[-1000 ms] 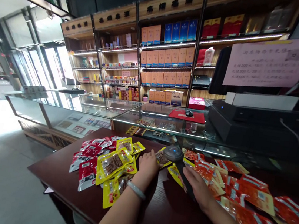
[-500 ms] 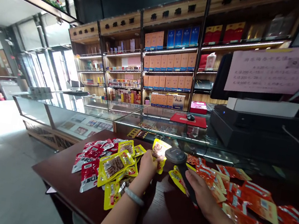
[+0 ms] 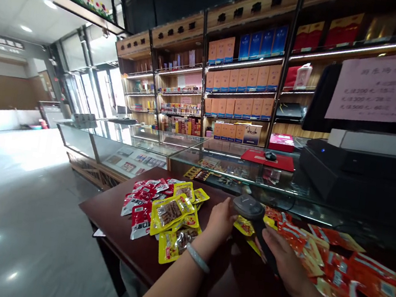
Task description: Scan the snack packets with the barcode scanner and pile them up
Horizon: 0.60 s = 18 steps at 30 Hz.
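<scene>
My right hand point(image 3: 281, 253) is wrapped round the dark handle of a barcode scanner point(image 3: 250, 208), its head pointing left over the table. My left hand point(image 3: 221, 219), with a pale bangle on the wrist, is beside the scanner head. Its closed fingers are at the left edge of a yellow snack packet point(image 3: 245, 226), partly hidden below the scanner. Another yellow packet shows in part under the scanner handle. To the left lies a pile of yellow snack packets point(image 3: 170, 212) against red-and-white packets point(image 3: 142, 217). Orange-red packets point(image 3: 341, 269) are spread to the right.
The dark wooden table point(image 3: 111, 207) adjoins a glass display counter point(image 3: 219, 154), where a mouse point(image 3: 270, 156) rests on a red mat point(image 3: 285, 162). A black monitor with a pink handwritten sheet point(image 3: 381, 89) stands at right. Shelves of boxed goods point(image 3: 243, 78) line the wall behind.
My left hand has carried the yellow packet rightward and down, from upright in front of the scanner to below its head. The view has swung left; my right hand still grips the scanner.
</scene>
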Each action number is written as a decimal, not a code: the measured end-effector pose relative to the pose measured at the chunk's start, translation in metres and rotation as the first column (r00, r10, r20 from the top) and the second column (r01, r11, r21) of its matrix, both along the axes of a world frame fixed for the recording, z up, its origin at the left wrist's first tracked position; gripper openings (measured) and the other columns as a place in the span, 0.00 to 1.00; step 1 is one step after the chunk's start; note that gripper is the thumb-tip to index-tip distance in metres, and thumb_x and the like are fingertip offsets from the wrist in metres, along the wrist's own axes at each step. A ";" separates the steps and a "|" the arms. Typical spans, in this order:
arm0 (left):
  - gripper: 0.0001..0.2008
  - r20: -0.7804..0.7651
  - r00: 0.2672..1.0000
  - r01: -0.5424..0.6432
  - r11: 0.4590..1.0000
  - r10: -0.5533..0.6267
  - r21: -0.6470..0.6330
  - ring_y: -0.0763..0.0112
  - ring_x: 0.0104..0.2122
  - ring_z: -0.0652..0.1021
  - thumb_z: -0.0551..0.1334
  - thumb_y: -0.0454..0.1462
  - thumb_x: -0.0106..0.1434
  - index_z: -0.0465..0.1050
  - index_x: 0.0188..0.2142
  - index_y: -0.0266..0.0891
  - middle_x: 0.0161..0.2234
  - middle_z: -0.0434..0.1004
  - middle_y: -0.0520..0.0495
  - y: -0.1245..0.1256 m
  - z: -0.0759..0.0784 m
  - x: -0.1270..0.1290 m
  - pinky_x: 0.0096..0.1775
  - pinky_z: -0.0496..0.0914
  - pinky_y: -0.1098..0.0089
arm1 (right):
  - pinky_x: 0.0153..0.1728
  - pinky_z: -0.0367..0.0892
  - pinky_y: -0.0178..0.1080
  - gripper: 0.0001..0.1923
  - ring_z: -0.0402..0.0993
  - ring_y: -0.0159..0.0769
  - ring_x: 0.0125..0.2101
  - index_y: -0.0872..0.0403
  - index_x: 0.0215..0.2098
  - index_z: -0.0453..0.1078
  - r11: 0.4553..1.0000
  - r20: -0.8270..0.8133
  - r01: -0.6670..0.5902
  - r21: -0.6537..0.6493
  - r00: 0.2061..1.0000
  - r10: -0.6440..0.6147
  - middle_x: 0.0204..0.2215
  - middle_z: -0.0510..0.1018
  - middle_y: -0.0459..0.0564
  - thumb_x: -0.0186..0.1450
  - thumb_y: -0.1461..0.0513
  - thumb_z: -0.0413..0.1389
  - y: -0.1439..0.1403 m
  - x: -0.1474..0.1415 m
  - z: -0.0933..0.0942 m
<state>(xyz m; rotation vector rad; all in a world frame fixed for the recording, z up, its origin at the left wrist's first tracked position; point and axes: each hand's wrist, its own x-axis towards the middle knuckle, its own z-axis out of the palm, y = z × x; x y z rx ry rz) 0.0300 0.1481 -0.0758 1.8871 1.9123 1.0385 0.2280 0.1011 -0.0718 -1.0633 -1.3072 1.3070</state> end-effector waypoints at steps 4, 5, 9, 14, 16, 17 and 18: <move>0.32 -0.165 0.979 -0.120 0.993 0.122 0.023 0.55 0.59 0.69 0.63 0.42 0.62 0.61 0.64 0.34 0.57 0.71 0.35 -0.012 0.023 -0.021 0.60 0.60 0.60 | 0.46 0.75 0.51 0.29 0.79 0.57 0.46 0.49 0.55 0.75 0.998 0.022 -0.050 -0.028 0.998 0.051 0.41 0.85 0.54 0.61 0.43 0.60 -0.003 -0.003 -0.005; 0.32 -0.212 0.966 -0.148 0.989 0.151 0.026 0.55 0.59 0.69 0.62 0.42 0.63 0.61 0.64 0.33 0.58 0.71 0.35 -0.016 0.030 -0.030 0.60 0.60 0.60 | 0.43 0.75 0.50 0.31 0.81 0.55 0.41 0.50 0.55 0.75 0.997 0.016 -0.068 -0.034 0.997 0.069 0.38 0.86 0.54 0.61 0.43 0.60 -0.005 -0.004 -0.004; 0.33 -0.455 0.865 -0.238 0.971 0.213 0.002 0.51 0.63 0.64 0.63 0.43 0.62 0.61 0.63 0.31 0.61 0.66 0.31 -0.035 0.051 -0.076 0.63 0.54 0.59 | 0.34 0.76 0.46 0.31 0.81 0.48 0.30 0.53 0.52 0.77 0.992 -0.021 -0.114 -0.055 0.993 0.113 0.30 0.85 0.52 0.59 0.42 0.61 -0.014 -0.012 0.001; 0.38 -0.572 0.777 -0.418 0.895 0.263 -0.158 0.46 0.64 0.62 0.65 0.48 0.58 0.60 0.62 0.29 0.61 0.64 0.26 -0.059 0.054 -0.146 0.61 0.54 0.56 | 0.39 0.76 0.48 0.28 0.81 0.55 0.41 0.49 0.49 0.78 0.989 0.006 -0.123 -0.077 0.992 0.124 0.39 0.86 0.53 0.59 0.42 0.61 -0.016 -0.016 -0.007; 0.42 -0.573 0.775 -0.454 0.865 0.266 -0.214 0.45 0.62 0.64 0.64 0.54 0.56 0.60 0.62 0.30 0.59 0.67 0.26 -0.067 0.050 -0.163 0.59 0.57 0.56 | 0.47 0.74 0.50 0.28 0.77 0.58 0.50 0.49 0.48 0.79 0.988 0.022 -0.137 -0.066 0.990 0.139 0.47 0.84 0.54 0.58 0.42 0.62 -0.019 -0.018 -0.009; 0.43 -0.572 0.776 -0.459 0.860 0.266 -0.223 0.45 0.61 0.65 0.64 0.56 0.55 0.60 0.62 0.30 0.58 0.69 0.27 -0.070 0.048 -0.167 0.58 0.58 0.57 | 0.51 0.71 0.52 0.28 0.73 0.59 0.55 0.50 0.48 0.79 0.986 0.028 -0.157 -0.052 0.987 0.158 0.50 0.82 0.55 0.58 0.42 0.62 -0.021 -0.020 -0.009; 0.44 -0.573 0.773 -0.459 0.863 0.272 -0.210 0.45 0.60 0.67 0.64 0.56 0.54 0.61 0.62 0.31 0.56 0.71 0.28 -0.072 0.047 -0.169 0.57 0.58 0.57 | 0.55 0.68 0.54 0.28 0.70 0.59 0.58 0.50 0.48 0.79 0.982 0.030 -0.186 -0.037 0.982 0.187 0.52 0.81 0.56 0.58 0.42 0.62 -0.024 -0.022 -0.007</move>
